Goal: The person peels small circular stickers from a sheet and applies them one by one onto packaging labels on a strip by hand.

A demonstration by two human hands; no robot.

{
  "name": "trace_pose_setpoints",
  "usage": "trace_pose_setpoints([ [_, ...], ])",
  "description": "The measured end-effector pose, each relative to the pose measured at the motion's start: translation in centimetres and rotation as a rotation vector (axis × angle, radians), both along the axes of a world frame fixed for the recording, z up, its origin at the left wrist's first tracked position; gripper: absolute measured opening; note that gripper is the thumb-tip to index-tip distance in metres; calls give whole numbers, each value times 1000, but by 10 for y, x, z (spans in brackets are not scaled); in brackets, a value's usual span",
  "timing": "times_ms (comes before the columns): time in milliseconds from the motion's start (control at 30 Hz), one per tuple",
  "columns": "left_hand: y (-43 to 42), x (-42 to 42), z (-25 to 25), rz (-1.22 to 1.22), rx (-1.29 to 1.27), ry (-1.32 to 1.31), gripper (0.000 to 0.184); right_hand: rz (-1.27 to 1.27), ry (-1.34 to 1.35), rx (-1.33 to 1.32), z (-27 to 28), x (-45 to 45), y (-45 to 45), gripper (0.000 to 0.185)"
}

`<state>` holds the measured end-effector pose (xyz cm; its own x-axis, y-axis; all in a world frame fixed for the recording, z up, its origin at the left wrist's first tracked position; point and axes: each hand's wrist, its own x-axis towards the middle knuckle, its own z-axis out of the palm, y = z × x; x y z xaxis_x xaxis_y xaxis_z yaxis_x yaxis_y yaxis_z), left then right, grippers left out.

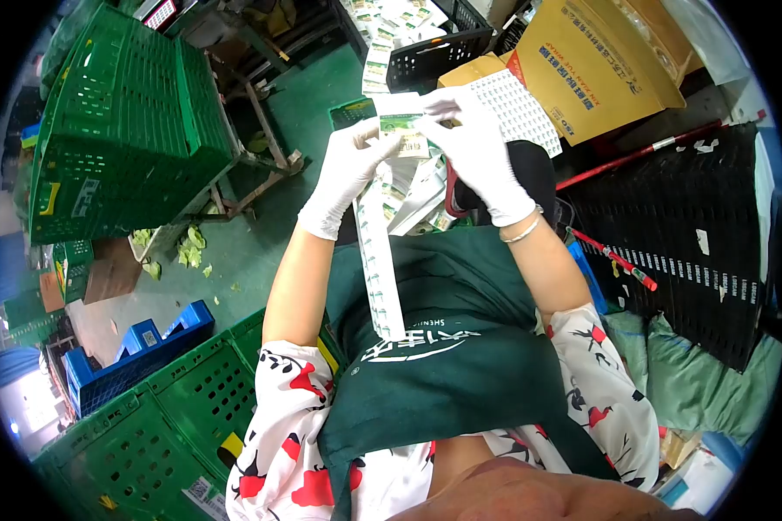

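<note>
Between my two white-gloved hands is a strip of green-and-white printed labels (406,143). My left hand (346,169) grips its left side, thumb on the face. My right hand (478,143) pinches the right edge near the top. A long white sticker strip (378,273) hangs below my left hand and lies over my dark green apron (460,373). Just beyond my right hand is a white sheet (517,113) covered in small printed marks. More labels lie loosely under my hands, above my lap, partly hidden.
A black crate (447,54) ahead holds many labels, with a label chain (376,65) draped over its side. An open yellow cardboard box (582,65) stands right of it. Green crates (130,130) stack at left, black crates (669,234) at right. Leaf scraps (191,247) litter the floor.
</note>
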<state>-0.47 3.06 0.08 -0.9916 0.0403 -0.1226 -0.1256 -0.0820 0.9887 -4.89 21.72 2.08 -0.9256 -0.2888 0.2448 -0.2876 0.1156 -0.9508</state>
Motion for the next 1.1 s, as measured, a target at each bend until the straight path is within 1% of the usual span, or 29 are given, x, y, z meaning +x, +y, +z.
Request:
trace_pose_setpoints([
  [33, -1, 0, -3, -8, -31, -8, 28, -2, 55, 72, -2, -1, -4, 30],
  [100, -1, 0, -3, -4, -64, -1, 27, -87, 163, 144, -11, 0, -14, 31],
  [167, -1, 0, 0, 22, -70, 29, 27, -206, 106, 284, -8, 0, -13, 31],
  [200, -2, 2, 2, 34, -90, 1, 26, -266, 77, 355, -7, 0, -12, 31],
  [233, -4, 5, 7, 26, -98, -38, 26, -101, -87, 167, -14, -5, -5, 29],
  [300, -5, 8, 19, 7, -107, -117, 26, 260, -374, -50, -9, -9, 7, 27],
  [333, -7, 4, 7, 23, 35, -34, 26, 344, -370, 9, -5, -7, 10, 24],
  [367, -14, 0, 4, 12, 62, -37, 26, 430, -364, 67, 1, -2, 13, 22],
  [400, -19, -4, 2, 28, 17, -59, 26, 518, -359, 125, 6, 2, 16, 19],
  [433, -22, -5, 1, 45, -27, -81, 25, 536, -329, 314, 10, 4, 18, 14],
  [467, -17, -3, 6, 49, 69, -43, 26, 437, -245, 329, 9, 5, 19, 15],
  [500, -16, -3, 4, 45, 50, -35, 26, 336, -163, 343, 8, 5, 20, 17],
  [567, -13, -3, 1, 31, 13, -21, 27, 229, -279, 12, 3, -1, 22, 27],
  [600, -9, -1, 4, 3, 8, 1, 28, 227, -319, -101, 3, -4, 22, 33],
  [700, -5, -1, -2, -35, -22, -15, 28, 109, -118, -81, 7, -3, 7, 31],
  [733, -3, -1, -3, -33, -19, -12, 28, 109, -65, -80, 1, -6, 1, 32],
  [833, -4, -1, -7, -39, -28, -15, 27, 28, 94, 70, -5, -8, -12, 33],
  [867, -7, -2, -9, -51, -41, -24, 27, 41, 125, 77, -8, -9, -15, 36],
  [933, -8, -2, -10, -28, -26, -32, 26, -104, 235, 263, -10, -10, -15, 39],
  [967, -5, 0, -1, 6, 1, -33, 26, -177, 290, 356, -11, -11, -15, 40],
  [1000, -3, 2, 4, 38, 29, -35, 26, -228, 247, 422, -19, -18, -7, 58],
  [1033, -5, 0, 1, 67, -36, 3, 26, -299, 222, 439, -32, -26, -2, 55],
  [1100, -10, -6, -6, 136, -162, 75, 25, -109, -128, 169, -15, -13, 2, 52],
])
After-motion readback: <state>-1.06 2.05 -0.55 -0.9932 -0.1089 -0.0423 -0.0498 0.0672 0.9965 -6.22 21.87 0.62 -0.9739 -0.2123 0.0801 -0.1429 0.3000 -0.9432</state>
